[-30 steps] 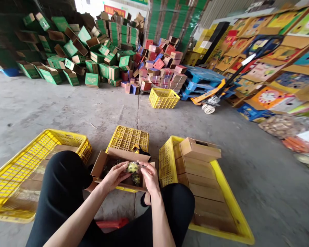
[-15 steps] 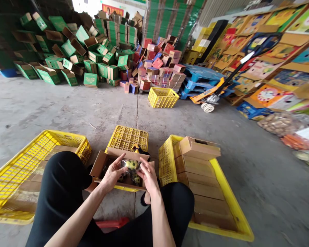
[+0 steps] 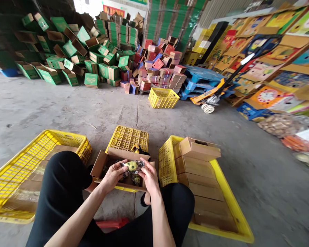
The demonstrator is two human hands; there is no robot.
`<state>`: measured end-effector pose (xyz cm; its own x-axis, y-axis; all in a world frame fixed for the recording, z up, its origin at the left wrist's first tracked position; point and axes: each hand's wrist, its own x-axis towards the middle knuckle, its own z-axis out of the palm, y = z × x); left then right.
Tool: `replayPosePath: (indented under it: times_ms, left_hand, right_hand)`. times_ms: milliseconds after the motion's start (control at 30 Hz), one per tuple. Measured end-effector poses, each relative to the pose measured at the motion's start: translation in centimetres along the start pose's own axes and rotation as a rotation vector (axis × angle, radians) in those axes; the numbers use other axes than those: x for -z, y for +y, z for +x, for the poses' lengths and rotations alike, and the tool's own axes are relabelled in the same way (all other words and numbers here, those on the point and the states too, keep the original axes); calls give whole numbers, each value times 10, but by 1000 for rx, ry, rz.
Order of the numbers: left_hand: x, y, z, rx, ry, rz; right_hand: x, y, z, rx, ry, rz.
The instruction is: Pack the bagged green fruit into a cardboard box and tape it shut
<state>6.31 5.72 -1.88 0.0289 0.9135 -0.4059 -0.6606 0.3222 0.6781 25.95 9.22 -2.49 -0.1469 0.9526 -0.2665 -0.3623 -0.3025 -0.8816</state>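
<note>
Head view: we're pinching a yellow-green item in clear crinkled plastic (image 3: pixel 132 166), left hand (image 3: pixel 112 177) and right hand (image 3: pixel 149 176), each grip narrowed onto one end. We're holding it above an open brown cardboard box (image 3: pixel 128 154), which is sitting on a yellow latticed plastic crate (image 3: pixel 128 137).

Noted grey concrete floor (image 3: pixel 113 106), crossed by a straight seam (image 3: pixel 137 116). Bearing directly a large yellow crate (image 3: pixel 74 137) at left, another large crate (image 3: pixel 167 161) at right, an upturned crate (image 3: pixel 130 135) between them carrying an open cardboard carton (image 3: pixel 99 164), a smaller crate (image 3: pixel 164 102) beyond, heaped green cartons (image 3: pixel 91 79), stacked blue pallets (image 3: pixel 202 75) and an orange pallet jack (image 3: pixel 208 93).
</note>
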Motion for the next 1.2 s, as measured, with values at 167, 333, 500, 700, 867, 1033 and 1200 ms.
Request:
replayPosePath:
  times_ms: [167,333,500,700,867,1033,1200]
  left_hand:
    - [-2,0,-1,-25,-29,31]
    - [-3,2,-4,-38,-91,9]
    - [2,1,-3,15,-66,58]
    - [4,-4,3,-66,75,92]
    - [4,-3,5,-132,88,168]
    - [2,0,6,-163,96,194]
    - [1,0,7,-50,117,70]
  right_hand:
    - [0,-2,0,-17,17,-73]
    - [1,-2,1,13,73,-94]
    - [2,-3,2,39,104,-80]
    - [-2,-5,1,22,80,-77]
    - [-5,-8,-2,-23,-4,-135]
    - [-5,-6,-5,-115,-85,-144]
    - [-5,-6,-3,-49,-31,-205]
